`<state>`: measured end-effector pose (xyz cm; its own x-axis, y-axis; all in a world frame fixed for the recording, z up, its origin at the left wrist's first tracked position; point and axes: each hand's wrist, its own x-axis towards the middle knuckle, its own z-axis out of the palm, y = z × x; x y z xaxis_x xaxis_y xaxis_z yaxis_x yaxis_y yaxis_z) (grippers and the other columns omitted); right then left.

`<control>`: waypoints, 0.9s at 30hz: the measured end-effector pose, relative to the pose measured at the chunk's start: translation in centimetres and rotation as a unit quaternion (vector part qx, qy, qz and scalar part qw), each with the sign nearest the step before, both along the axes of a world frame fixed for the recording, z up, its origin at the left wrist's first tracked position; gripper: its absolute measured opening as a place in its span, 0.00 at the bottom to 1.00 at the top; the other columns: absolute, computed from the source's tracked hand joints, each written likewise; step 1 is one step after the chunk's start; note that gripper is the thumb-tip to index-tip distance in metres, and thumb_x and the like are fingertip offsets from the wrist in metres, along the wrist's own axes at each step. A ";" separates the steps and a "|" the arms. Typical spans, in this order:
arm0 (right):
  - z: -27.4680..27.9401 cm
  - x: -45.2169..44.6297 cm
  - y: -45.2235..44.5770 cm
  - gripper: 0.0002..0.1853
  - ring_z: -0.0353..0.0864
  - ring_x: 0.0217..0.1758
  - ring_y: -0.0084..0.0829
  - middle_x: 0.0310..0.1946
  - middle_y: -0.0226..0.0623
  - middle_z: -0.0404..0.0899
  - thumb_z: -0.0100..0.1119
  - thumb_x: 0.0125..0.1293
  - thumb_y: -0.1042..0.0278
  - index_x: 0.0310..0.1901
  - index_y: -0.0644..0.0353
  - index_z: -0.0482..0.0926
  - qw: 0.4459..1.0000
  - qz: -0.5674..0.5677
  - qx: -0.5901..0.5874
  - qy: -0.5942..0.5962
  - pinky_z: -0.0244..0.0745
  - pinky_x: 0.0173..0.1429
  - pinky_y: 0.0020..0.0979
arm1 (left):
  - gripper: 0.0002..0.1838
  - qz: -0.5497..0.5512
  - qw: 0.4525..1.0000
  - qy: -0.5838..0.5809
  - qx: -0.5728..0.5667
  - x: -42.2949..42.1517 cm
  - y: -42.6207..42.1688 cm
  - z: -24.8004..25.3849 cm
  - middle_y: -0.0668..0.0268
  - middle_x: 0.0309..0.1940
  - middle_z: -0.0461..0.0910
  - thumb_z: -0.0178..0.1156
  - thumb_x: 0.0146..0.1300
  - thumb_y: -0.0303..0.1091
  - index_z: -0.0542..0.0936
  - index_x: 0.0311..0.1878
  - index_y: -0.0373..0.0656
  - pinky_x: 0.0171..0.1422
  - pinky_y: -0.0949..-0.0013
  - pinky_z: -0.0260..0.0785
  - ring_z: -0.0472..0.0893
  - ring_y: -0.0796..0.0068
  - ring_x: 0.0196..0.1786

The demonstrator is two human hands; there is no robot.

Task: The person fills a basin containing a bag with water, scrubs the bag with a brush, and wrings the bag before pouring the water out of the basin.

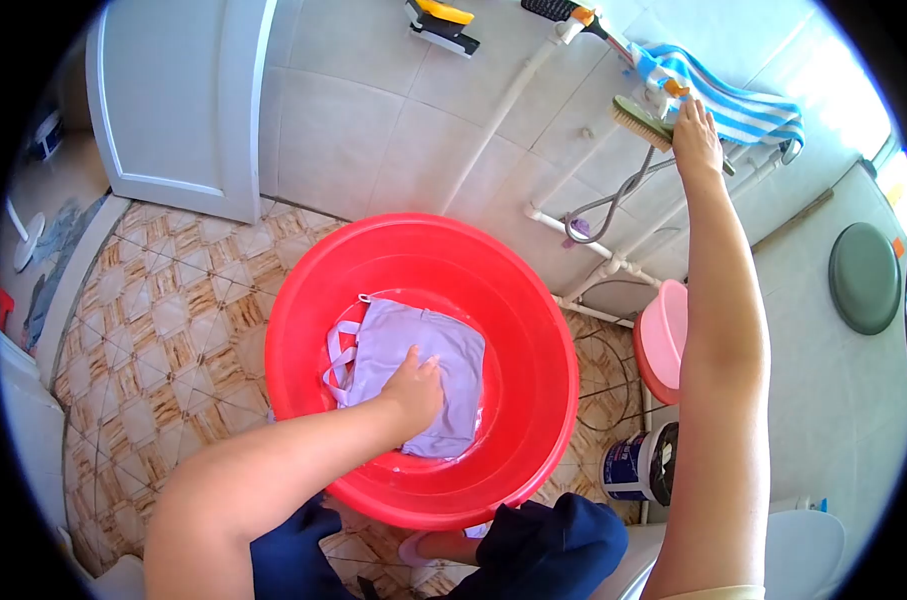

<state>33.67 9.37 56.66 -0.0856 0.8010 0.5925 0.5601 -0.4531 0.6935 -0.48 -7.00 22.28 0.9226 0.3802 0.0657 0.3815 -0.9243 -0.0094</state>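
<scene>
A large red basin (533,330) stands on the tiled floor, with a light purple cloth bag (453,360) lying flat inside, its straps toward the left. My left hand (413,396) rests on the bag, fingers partly spread, apparently holding nothing. Up at the wall pipes, my right hand (697,138) reaches to a green scrub brush (641,122) with pale bristles. Its fingers are stretched upward beside the brush, and their underside is hidden. A blue and white striped towel (743,105) hangs just behind that hand.
White pipes (503,105) and a grey hose (613,205) run along the wall. Right of the basin are a pink basin (665,325) and a paint bucket (625,468). A white door (178,100) stands at the upper left. A green lid (863,278) hangs on the right.
</scene>
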 end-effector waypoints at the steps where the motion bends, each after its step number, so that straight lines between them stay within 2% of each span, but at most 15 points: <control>1: -0.3 0.6 -0.2 0.23 0.52 0.73 0.33 0.69 0.39 0.55 0.41 0.66 0.76 0.63 0.66 0.63 1.000 0.005 0.009 -0.009 0.53 0.73 0.35 | 0.15 -0.007 1.000 0.000 0.007 0.0 0.0 -1.0 0.44 0.54 0.73 0.46 0.61 0.37 0.79 0.42 0.42 0.67 0.39 0.49 0.68 0.51 0.64; 3: -0.7 1.0 -0.4 0.23 0.53 0.73 0.33 0.69 0.40 0.56 0.41 0.65 0.76 0.63 0.67 0.63 1.000 0.009 0.020 -0.013 0.54 0.73 0.34 | 0.14 -0.014 1.000 0.005 0.016 0.1 0.4 -2.0 0.44 0.53 0.73 0.47 0.60 0.37 0.79 0.41 0.42 0.68 0.39 0.48 0.68 0.52 0.63; 7: -0.7 1.1 -0.1 0.24 0.57 0.70 0.34 0.65 0.38 0.60 0.44 0.61 0.77 0.62 0.67 0.63 0.961 0.248 0.064 -0.101 0.56 0.71 0.31 | 0.15 0.003 0.996 0.092 0.005 0.7 0.4 -2.4 0.47 0.56 0.72 0.46 0.61 0.37 0.79 0.43 0.42 0.68 0.39 0.47 0.66 0.55 0.66; 10: 0.1 1.6 0.5 0.22 0.58 0.70 0.34 0.64 0.38 0.61 0.44 0.62 0.77 0.60 0.67 0.64 0.970 0.200 0.047 -0.127 0.57 0.71 0.31 | 0.16 -0.006 0.994 0.106 0.008 1.1 0.0 -2.5 0.49 0.58 0.71 0.46 0.62 0.37 0.79 0.46 0.43 0.69 0.40 0.45 0.64 0.56 0.67; 12: 0.7 1.1 0.5 0.20 0.58 0.70 0.34 0.64 0.39 0.62 0.43 0.63 0.76 0.58 0.67 0.67 0.995 0.082 -0.019 -0.053 0.58 0.71 0.31 | 0.17 -0.006 0.995 0.103 0.010 1.2 0.2 -2.3 0.50 0.60 0.70 0.45 0.62 0.38 0.78 0.48 0.43 0.70 0.41 0.44 0.63 0.56 0.68; 15: 0.3 4.5 1.6 0.17 0.60 0.68 0.34 0.64 0.39 0.62 0.43 0.64 0.75 0.54 0.67 0.70 0.994 0.105 0.030 -0.001 0.60 0.69 0.31 | 0.19 -0.008 0.992 0.122 0.012 1.2 0.5 -2.0 0.51 0.60 0.70 0.45 0.63 0.38 0.78 0.52 0.44 0.71 0.42 0.43 0.63 0.57 0.68; 16: 0.4 5.0 0.8 0.14 0.67 0.64 0.38 0.59 0.44 0.68 0.43 0.64 0.74 0.49 0.65 0.73 0.998 0.061 0.004 -0.030 0.66 0.65 0.36 | 0.19 0.003 0.991 0.135 0.013 1.1 0.7 -2.0 0.52 0.61 0.69 0.45 0.63 0.38 0.77 0.52 0.45 0.71 0.42 0.43 0.63 0.57 0.68; 17: -0.1 5.5 0.1 0.14 0.67 0.64 0.38 0.59 0.44 0.68 0.43 0.64 0.74 0.49 0.65 0.73 0.998 0.059 0.004 -0.028 0.66 0.65 0.36 | 0.19 0.013 0.989 0.149 0.013 1.0 0.9 -1.9 0.53 0.62 0.69 0.45 0.63 0.37 0.77 0.53 0.45 0.70 0.42 0.44 0.62 0.58 0.68; 19: -1.5 5.2 -1.5 0.12 0.75 0.54 0.45 0.49 0.48 0.76 0.46 0.63 0.71 0.45 0.62 0.75 0.977 0.005 -0.033 0.209 0.71 0.58 0.41 | 0.19 0.022 0.984 0.174 0.019 0.8 1.5 -2.0 0.53 0.63 0.68 0.45 0.63 0.37 0.77 0.54 0.46 0.70 0.42 0.44 0.61 0.59 0.69; 21: -7.3 3.5 -5.1 0.11 0.78 0.45 0.51 0.41 0.51 0.79 0.49 0.61 0.66 0.42 0.61 0.77 0.937 0.084 0.048 0.336 0.73 0.49 0.45 | 0.19 0.044 0.976 0.213 0.015 0.3 1.9 -0.9 0.54 0.65 0.65 0.45 0.63 0.37 0.77 0.54 0.46 0.71 0.42 0.43 0.60 0.60 0.70; 22: -11.8 5.0 -6.1 0.12 0.80 0.39 0.50 0.35 0.49 0.80 0.52 0.59 0.64 0.40 0.60 0.77 0.903 0.101 0.087 0.408 0.74 0.42 0.45 | 0.19 0.053 0.972 0.230 0.008 0.2 2.3 0.4 0.54 0.66 0.63 0.45 0.64 0.37 0.76 0.55 0.46 0.71 0.42 0.43 0.59 0.60 0.71; 23: -17.7 7.5 -7.6 0.11 0.80 0.29 0.49 0.26 0.51 0.79 0.52 0.56 0.63 0.34 0.63 0.77 0.796 0.145 0.092 0.581 0.73 0.35 0.44 | 0.19 0.058 0.971 0.231 0.017 -0.1 2.6 0.8 0.54 0.66 0.63 0.45 0.64 0.37 0.76 0.55 0.46 0.71 0.42 0.42 0.59 0.60 0.71; 24: -22.3 4.8 -11.5 0.15 0.78 0.22 0.42 0.16 0.46 0.74 0.56 0.56 0.60 0.23 0.66 0.75 0.689 0.171 0.159 0.686 0.72 0.28 0.41 | 0.19 0.066 0.971 0.230 0.028 -0.3 2.9 1.0 0.54 0.66 0.63 0.45 0.64 0.37 0.75 0.56 0.46 0.72 0.42 0.42 0.58 0.60 0.71; 25: -26.3 1.6 -15.9 0.10 0.74 0.20 0.29 0.16 0.33 0.73 0.52 0.62 0.65 0.29 0.63 0.77 0.469 0.168 0.205 0.842 0.66 0.25 0.31 | 0.19 0.063 0.970 0.232 0.024 -0.4 3.2 1.1 0.54 0.66 0.63 0.45 0.64 0.37 0.75 0.56 0.46 0.72 0.42 0.42 0.58 0.60 0.71; 27: -34.1 -2.1 -23.7 0.10 0.69 0.16 0.26 0.17 0.32 0.73 0.58 0.61 0.65 0.25 0.58 0.73 0.369 0.075 0.275 0.885 0.62 0.20 0.28 | 0.20 0.097 0.968 0.229 0.024 -0.5 3.2 1.0 0.54 0.66 0.64 0.45 0.64 0.37 0.74 0.57 0.46 0.72 0.42 0.43 0.58 0.60 0.71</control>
